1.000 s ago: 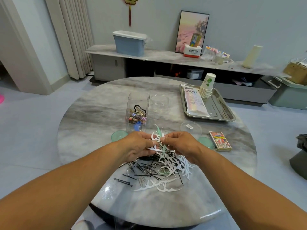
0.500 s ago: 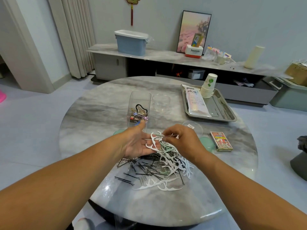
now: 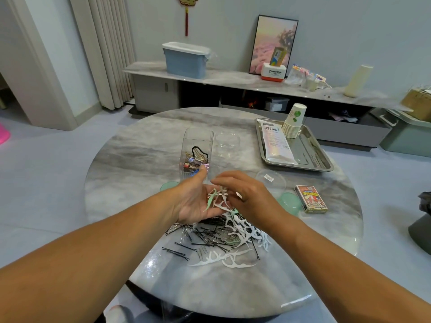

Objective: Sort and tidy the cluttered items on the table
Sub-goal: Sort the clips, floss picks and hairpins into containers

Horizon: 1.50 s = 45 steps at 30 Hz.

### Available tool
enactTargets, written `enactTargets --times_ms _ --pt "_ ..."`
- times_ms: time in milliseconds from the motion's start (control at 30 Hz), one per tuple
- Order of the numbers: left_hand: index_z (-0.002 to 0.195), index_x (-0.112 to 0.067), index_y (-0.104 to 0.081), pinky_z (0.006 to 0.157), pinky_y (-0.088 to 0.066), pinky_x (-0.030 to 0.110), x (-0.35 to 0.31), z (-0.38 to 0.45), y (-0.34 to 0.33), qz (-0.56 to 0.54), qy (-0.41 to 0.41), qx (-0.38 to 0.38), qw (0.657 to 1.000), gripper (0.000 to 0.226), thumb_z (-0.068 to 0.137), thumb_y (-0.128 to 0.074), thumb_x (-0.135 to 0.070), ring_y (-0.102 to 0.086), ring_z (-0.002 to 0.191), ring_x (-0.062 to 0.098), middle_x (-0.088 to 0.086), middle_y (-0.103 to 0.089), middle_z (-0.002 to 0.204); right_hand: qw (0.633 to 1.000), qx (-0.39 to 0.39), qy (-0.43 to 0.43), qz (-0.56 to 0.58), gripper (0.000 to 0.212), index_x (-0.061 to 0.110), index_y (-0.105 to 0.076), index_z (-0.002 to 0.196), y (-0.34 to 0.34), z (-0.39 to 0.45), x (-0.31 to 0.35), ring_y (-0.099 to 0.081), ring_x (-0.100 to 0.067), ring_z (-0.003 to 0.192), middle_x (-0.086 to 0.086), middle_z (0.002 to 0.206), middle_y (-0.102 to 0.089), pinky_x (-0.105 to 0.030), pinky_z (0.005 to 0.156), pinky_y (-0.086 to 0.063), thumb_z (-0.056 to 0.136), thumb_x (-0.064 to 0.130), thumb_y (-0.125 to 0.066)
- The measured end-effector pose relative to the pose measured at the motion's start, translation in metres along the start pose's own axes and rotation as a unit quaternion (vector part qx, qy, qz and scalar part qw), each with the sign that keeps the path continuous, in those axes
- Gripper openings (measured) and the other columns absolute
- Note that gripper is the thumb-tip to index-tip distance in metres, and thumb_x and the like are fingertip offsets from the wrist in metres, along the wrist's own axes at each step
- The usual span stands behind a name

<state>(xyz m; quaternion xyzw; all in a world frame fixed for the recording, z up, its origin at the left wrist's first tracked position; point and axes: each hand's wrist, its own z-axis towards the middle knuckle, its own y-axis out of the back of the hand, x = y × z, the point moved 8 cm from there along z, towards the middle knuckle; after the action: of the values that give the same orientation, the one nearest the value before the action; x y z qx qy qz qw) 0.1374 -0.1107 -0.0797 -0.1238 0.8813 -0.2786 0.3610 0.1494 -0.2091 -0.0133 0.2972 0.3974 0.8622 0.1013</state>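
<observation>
On the round marble table (image 3: 140,171) lies a tangled pile of white and green floss picks (image 3: 242,229) mixed with black hairpins (image 3: 205,237). My left hand (image 3: 191,203) is turned palm up above the pile's far edge, fingers fairly straight, with a few floss picks (image 3: 215,199) lying in the palm. My right hand (image 3: 254,197) hovers just over that palm with curled fingers, pinching a white pick at its fingertips. Behind the hands stand a clear square box (image 3: 198,141) with hair clips inside and a clear round jar (image 3: 227,143).
A steel tray (image 3: 310,157) at the right back holds a white packet and stacked paper cups (image 3: 293,122). A card box (image 3: 311,198), a clear lid (image 3: 270,180) and green lids (image 3: 290,202) lie to the right. Another green lid (image 3: 169,185) is at the left.
My left hand has turned palm up and opened with picks lying in it. My right hand has moved over the palm with a pick. The view shifted slightly.
</observation>
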Motion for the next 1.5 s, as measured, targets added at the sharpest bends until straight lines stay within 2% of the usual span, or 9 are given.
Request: enactTargets --times_ms 167,300,367,467,667,733,1067,1267,1500 --pt "0.124 0.006 -0.062 0.08 -0.062 0.039 -0.001 0.0 -0.002 -0.025 -0.018 -0.003 1.0 0.087 0.098 -0.027 -0.069 -0.071 0.089 0.031 0.024 -0.07 0.106 0.992 -0.017 -0.113 0.053 0.077 0.037 -0.049 0.145 0.01 -0.002 -0.006 -0.059 0.002 0.111 0.02 0.138 -0.053 -0.007 0.094 -0.044 0.088 -0.014 -0.051" --pt "0.124 0.007 -0.06 0.082 -0.06 0.041 -0.002 0.001 -0.003 -0.044 -0.033 -0.015 0.998 0.086 0.098 -0.028 -0.069 -0.068 0.09 0.033 0.025 -0.07 0.1 0.958 -0.114 -0.246 0.088 0.045 0.03 -0.061 0.133 0.025 -0.007 -0.026 -0.057 0.001 0.113 0.009 0.128 -0.062 -0.021 0.098 -0.048 0.1 0.003 -0.048" --pt "0.123 0.007 -0.059 0.082 -0.06 0.043 -0.005 -0.001 -0.004 -0.057 -0.045 -0.021 0.997 0.087 0.098 -0.028 -0.07 -0.068 0.091 0.035 0.025 -0.068 0.1 0.917 -0.124 -0.347 0.153 0.018 0.026 -0.069 0.114 0.024 -0.014 -0.041 -0.065 -0.008 0.098 0.005 0.111 -0.068 -0.032 0.086 -0.057 0.103 0.024 -0.056" --pt "0.127 0.008 -0.056 0.081 -0.06 0.046 -0.009 -0.004 -0.006 -0.092 -0.067 -0.022 0.993 0.089 0.097 -0.026 -0.071 -0.069 0.089 0.036 0.026 -0.067 0.102 0.84 -0.086 -0.463 0.271 0.031 0.013 -0.07 0.103 0.011 -0.026 -0.051 -0.067 -0.018 0.083 -0.004 0.1 -0.072 -0.03 0.066 -0.056 0.094 0.043 -0.069" --pt "0.13 0.01 -0.056 0.084 -0.06 0.044 0.016 -0.011 -0.019 -0.14 -0.08 0.009 0.987 0.094 0.097 -0.023 -0.071 -0.073 0.094 0.037 0.03 -0.069 0.112 0.805 -0.083 -0.477 0.344 0.018 0.007 -0.068 0.086 0.008 -0.026 -0.042 -0.062 -0.014 0.06 -0.009 0.079 -0.073 -0.02 0.05 -0.046 0.087 0.02 -0.079" --pt "0.131 0.01 -0.055 0.095 -0.057 0.043 0.027 -0.013 -0.022 -0.158 -0.086 0.017 0.984 0.093 0.098 -0.023 -0.071 -0.067 0.112 0.038 0.032 -0.065 0.122 0.805 -0.051 -0.481 0.344 0.014 0.008 -0.068 0.085 0.008 -0.029 -0.038 -0.064 -0.013 0.059 -0.009 0.076 -0.073 -0.019 0.049 -0.048 0.089 0.017 -0.078" --pt "0.13 0.007 -0.056 0.09 -0.055 0.042 0.066 -0.021 -0.012 -0.233 -0.124 -0.031 0.964 0.08 0.102 -0.031 -0.063 -0.068 0.107 0.038 0.029 -0.069 0.115 0.826 -0.067 -0.478 0.29 0.019 0.001 -0.07 0.094 0.031 -0.058 -0.036 -0.064 -0.012 0.065 -0.009 0.079 -0.071 -0.024 0.062 -0.054 0.088 0.017 -0.078" --pt "0.127 0.004 -0.06 0.089 -0.057 0.042 0.077 -0.028 -0.01 -0.227 -0.143 -0.029 0.963 0.073 0.101 -0.037 -0.06 -0.07 0.106 0.035 0.026 -0.07 0.116 0.848 -0.183 -0.41 0.283 0.008 0.001 -0.073 0.09 0.035 -0.055 -0.009 -0.072 -0.02 0.07 -0.016 0.079 -0.074 -0.025 0.064 -0.059 0.088 0.007 -0.077" --pt "0.127 0.002 -0.063 0.09 -0.06 0.04 0.083 -0.036 -0.01 -0.222 -0.18 -0.024 0.958 0.054 0.103 -0.046 -0.044 -0.07 0.103 0.031 0.022 -0.071 0.115 0.906 -0.178 -0.363 0.126 0.01 0.019 -0.074 0.079 0.036 -0.064 0.017 -0.07 -0.014 0.067 0.004 0.07 -0.072 -0.026 0.062 -0.057 0.086 0.022 -0.082"
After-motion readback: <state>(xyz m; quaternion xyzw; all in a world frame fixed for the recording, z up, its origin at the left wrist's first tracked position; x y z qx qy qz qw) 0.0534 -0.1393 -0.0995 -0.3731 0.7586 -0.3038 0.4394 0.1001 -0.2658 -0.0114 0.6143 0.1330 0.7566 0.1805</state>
